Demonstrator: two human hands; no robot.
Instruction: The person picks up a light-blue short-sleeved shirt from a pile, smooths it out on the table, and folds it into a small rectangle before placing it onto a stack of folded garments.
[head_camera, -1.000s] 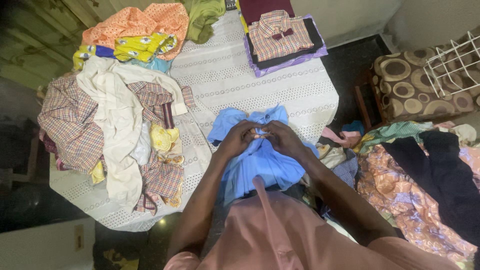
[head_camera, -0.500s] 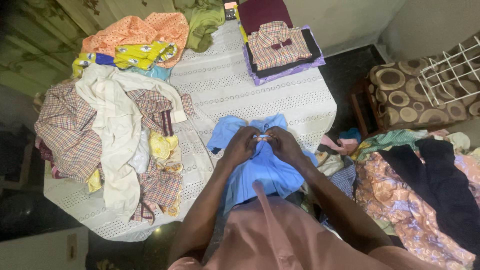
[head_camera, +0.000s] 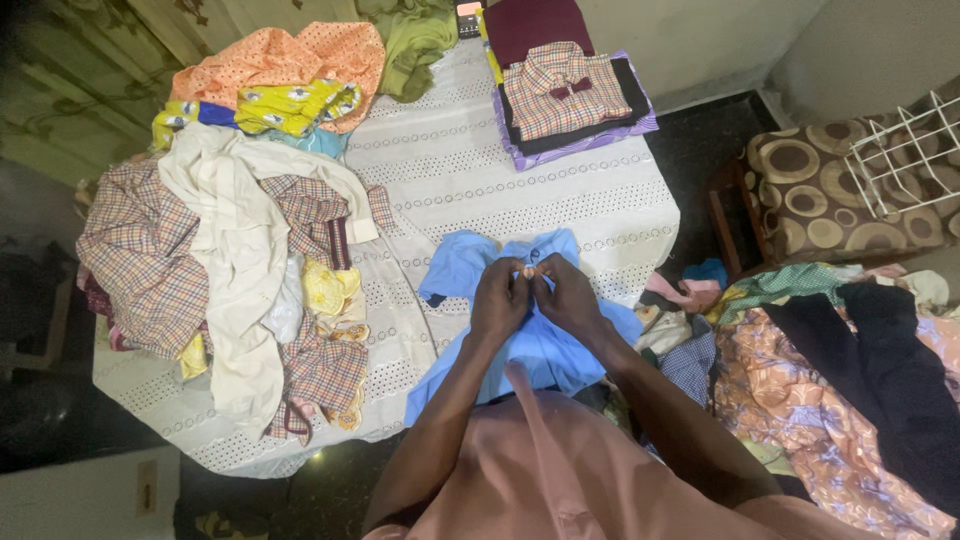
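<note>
— Blue shirt (head_camera: 540, 345)? Flat at the near table (head_camera: 450, 180) edge; left hand (head_camera: 500, 300) and right hand (head_camera: 568, 298) pinched shut on its collar (perhaps a button).

— Progress? Folded stack (head_camera: 575, 95) done; loose heap (head_camera: 240, 260) unsorted.

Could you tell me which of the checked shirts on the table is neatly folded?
The checked shirt on top of the folded stack at the table's far right; the other checked garments lie crumpled in the left heap.
</note>
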